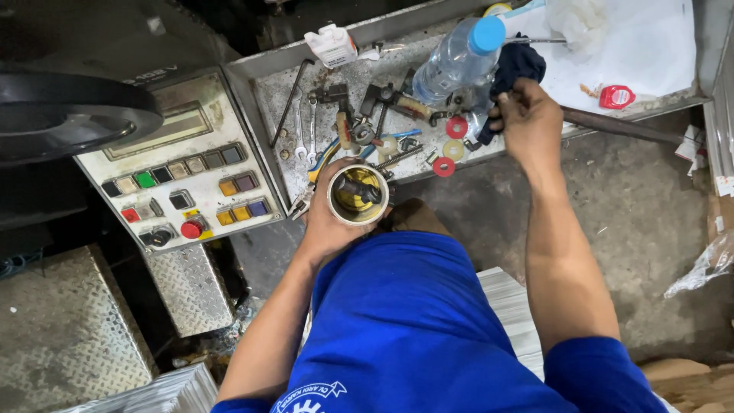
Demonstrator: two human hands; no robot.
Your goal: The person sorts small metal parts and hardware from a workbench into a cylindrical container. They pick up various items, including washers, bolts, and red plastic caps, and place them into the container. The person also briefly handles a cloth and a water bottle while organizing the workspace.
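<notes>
I have the left hand [330, 222] wrapped around a short white cylinder [358, 194], held near the body just below the near edge of the metal surface [267, 92]. That grip is closed around the cylinder's wall, fingers curled under and behind it. The cylinder's long axis runs roughly up toward the camera, open mouth upward; inside I see a yellowish lining and a dark bolt-like part [359, 189] lying across it. I judge it rigid and moderately heavy, perhaps oily, so taking it around the outer wall looks safest.

The right hand [527, 118] reaches farther out to the right, over the surface. Its fingers are curled at a dark blue cloth [520, 65], but I cannot tell whether they truly pinch it. Just left of that hand lie red rings [456, 127] and a clear water bottle [457, 57]. Wrenches [302, 126] lie farther left, beside a button panel [183, 180].
</notes>
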